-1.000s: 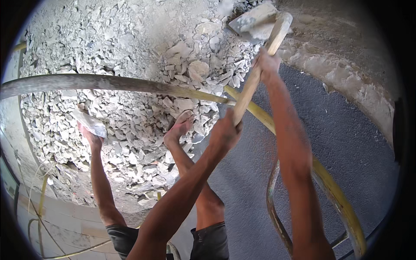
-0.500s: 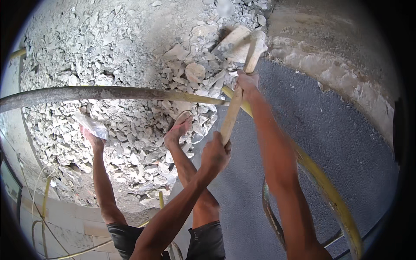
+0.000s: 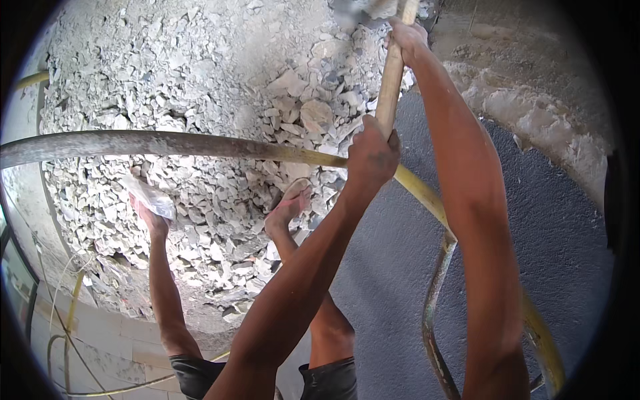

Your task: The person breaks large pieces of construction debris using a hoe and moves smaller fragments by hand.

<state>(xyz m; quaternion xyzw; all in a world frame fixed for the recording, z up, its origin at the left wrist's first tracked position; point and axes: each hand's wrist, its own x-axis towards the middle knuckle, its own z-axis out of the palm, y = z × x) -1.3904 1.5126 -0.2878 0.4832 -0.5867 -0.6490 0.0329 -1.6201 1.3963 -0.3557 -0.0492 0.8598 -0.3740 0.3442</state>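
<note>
Both hands grip the pale wooden handle (image 3: 389,93) of a long-handled tool. My left hand (image 3: 373,155) is wrapped round its lower end, just above a yellow pipe. Farther up, my right hand (image 3: 408,41) closes round the handle near the top of the view. Beyond that hand lies a blurred, dusty grey shape (image 3: 367,9), perhaps the tool's head; the upper edge cuts it off, so its kind cannot be told. Broken grey-white rubble (image 3: 200,73) spreads to the left of the handle.
A worn, curved pipe (image 3: 167,142) crosses at shin height, and a yellow pipe (image 3: 420,190) continues right under my arms. My sandalled feet (image 3: 290,207) stand on rubble. Dark textured flooring (image 3: 400,293) lies right, bordered by a rough broken ledge (image 3: 527,110).
Both hands have moved up and away, slightly right, carrying the handle along. The tool's far end has mostly left the top of the view.
</note>
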